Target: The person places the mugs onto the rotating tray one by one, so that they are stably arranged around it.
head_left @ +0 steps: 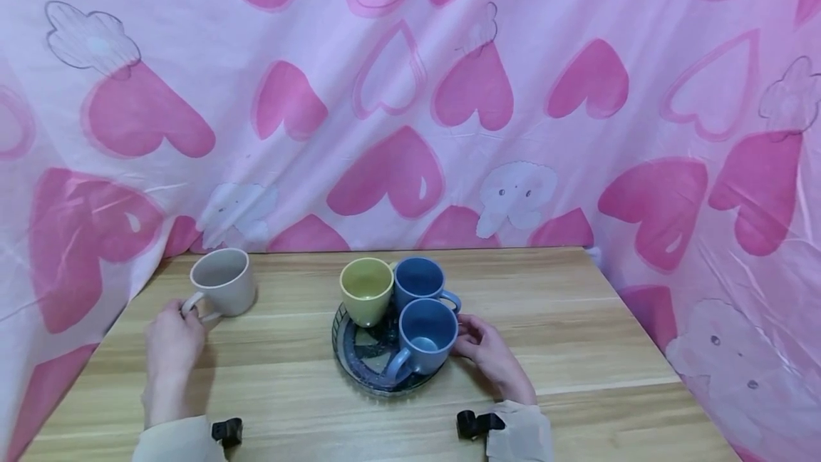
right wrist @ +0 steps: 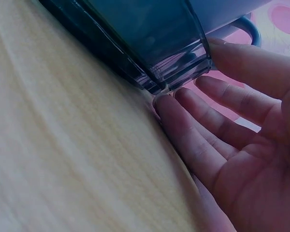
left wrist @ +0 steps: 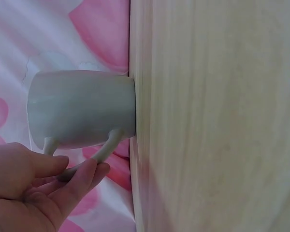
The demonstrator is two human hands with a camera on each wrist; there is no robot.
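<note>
At the table's left, my left hand (head_left: 174,342) pinches the handle of a light grey mug (head_left: 226,282) between thumb and fingers. In the left wrist view this mug (left wrist: 82,108) is upright, its base at the tabletop. A round dark glass tray (head_left: 368,382) sits mid-table, bearing a yellow-green mug (head_left: 366,292), a dark blue mug (head_left: 418,280) behind and a lighter blue mug (head_left: 428,337) in front. My right hand (head_left: 490,355) is at the tray's right edge. In the right wrist view its loosely extended fingers (right wrist: 198,140) touch the clear rim (right wrist: 188,67).
The wooden table (head_left: 288,405) ends at the back against a pink heart-print cloth (head_left: 385,170), which also hangs along both sides. Small black devices are strapped at the left wrist (head_left: 227,433) and right wrist (head_left: 477,425).
</note>
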